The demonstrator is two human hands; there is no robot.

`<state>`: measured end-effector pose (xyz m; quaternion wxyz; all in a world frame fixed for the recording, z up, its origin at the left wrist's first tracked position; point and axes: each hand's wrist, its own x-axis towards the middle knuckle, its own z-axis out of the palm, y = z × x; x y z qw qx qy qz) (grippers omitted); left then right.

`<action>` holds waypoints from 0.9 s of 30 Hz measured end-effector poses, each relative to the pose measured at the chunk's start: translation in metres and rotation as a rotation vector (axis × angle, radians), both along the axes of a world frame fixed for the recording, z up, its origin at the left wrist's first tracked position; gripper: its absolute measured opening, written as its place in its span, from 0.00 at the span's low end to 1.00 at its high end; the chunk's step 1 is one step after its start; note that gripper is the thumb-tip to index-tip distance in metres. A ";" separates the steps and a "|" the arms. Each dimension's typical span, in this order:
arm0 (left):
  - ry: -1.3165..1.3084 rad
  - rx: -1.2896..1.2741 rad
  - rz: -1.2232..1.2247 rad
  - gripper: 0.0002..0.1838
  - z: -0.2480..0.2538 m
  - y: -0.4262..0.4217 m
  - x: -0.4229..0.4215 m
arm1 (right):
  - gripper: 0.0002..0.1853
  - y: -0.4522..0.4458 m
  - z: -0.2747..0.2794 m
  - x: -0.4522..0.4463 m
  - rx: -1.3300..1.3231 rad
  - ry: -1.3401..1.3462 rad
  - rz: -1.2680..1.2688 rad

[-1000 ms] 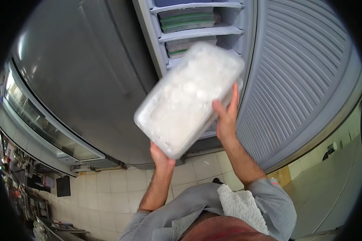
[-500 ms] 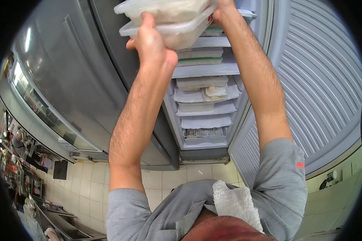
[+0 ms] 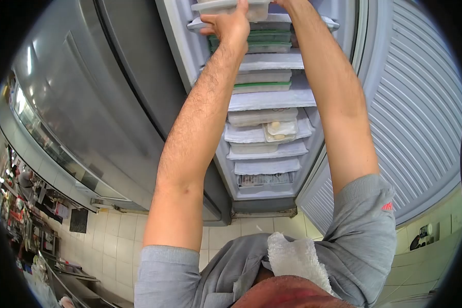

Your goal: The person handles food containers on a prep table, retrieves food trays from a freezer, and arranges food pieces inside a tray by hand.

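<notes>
At the top edge of the head view, a translucent plastic food container (image 3: 258, 11) with a pale lid sits at the upper level of an open upright freezer, partly cut off by the frame. My left hand (image 3: 230, 26) grips its left side, thumb up along the front and fingers spread to the left. My right hand (image 3: 287, 3) is at the container's right side, mostly beyond the frame; its fingertips are hardly visible. Just below lies a frosted shelf (image 3: 272, 19), with green-edged containers (image 3: 272, 42) stacked under it.
Lower frosted shelves hold more containers (image 3: 262, 117) and a small clear box with round pale items (image 3: 281, 128). A wire basket (image 3: 264, 179) is at the bottom. The ribbed freezer door (image 3: 410, 102) stands open on the right; a steel cabinet (image 3: 87, 102) is on the left.
Both hands have carried the stacked containers up, right and inward, from in front of the freezer to its upper shelf. More of the lower shelves now shows.
</notes>
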<state>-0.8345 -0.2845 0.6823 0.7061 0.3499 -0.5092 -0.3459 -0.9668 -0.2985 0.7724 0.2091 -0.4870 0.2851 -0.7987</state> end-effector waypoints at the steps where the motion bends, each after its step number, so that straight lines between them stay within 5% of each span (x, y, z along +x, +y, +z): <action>1: -0.280 -0.031 0.119 0.57 -0.004 -0.009 -0.001 | 0.19 0.000 -0.005 -0.002 -0.048 0.083 -0.118; 3: -0.248 -0.183 0.321 0.47 -0.012 -0.017 -0.006 | 0.19 0.001 -0.021 -0.003 -0.166 0.258 -0.325; 5: -0.607 -0.736 0.425 0.36 -0.011 -0.033 0.008 | 0.19 -0.012 -0.044 -0.012 -0.341 0.834 -0.999; 6: -0.620 -0.897 0.528 0.27 -0.012 -0.038 0.005 | 0.18 -0.028 -0.048 -0.021 -0.383 0.931 -0.976; 10: -0.877 -0.993 0.345 0.25 -0.002 -0.071 0.006 | 0.20 -0.059 -0.068 -0.041 -0.389 1.134 -0.996; 12: -1.072 -0.937 0.329 0.23 0.002 -0.082 0.005 | 0.26 -0.052 -0.069 -0.041 -0.196 1.105 -0.750; 13: -1.074 -0.938 0.325 0.23 0.001 -0.088 0.002 | 0.26 -0.045 -0.071 -0.035 -0.193 1.103 -0.751; 15: -1.096 -0.874 0.286 0.23 0.000 -0.097 -0.006 | 0.32 -0.030 -0.067 -0.023 0.309 1.114 -0.815; 18: -1.215 -0.606 0.174 0.24 0.009 -0.102 -0.012 | 0.34 -0.055 -0.054 -0.040 0.441 1.220 -0.716; 21: -1.235 -0.783 0.053 0.27 0.013 -0.151 -0.020 | 0.36 -0.067 -0.046 -0.046 0.488 1.372 -0.751; 23: -0.990 -0.955 0.492 0.26 -0.027 -0.122 -0.012 | 0.36 -0.060 -0.056 -0.056 0.347 1.327 -0.721; 25: -1.018 -0.891 0.289 0.21 -0.046 -0.098 -0.002 | 0.37 -0.035 -0.068 -0.072 0.043 1.181 -0.744; 27: -0.883 -0.863 0.237 0.20 -0.079 -0.120 -0.007 | 0.39 -0.009 -0.117 -0.078 0.161 0.970 -0.747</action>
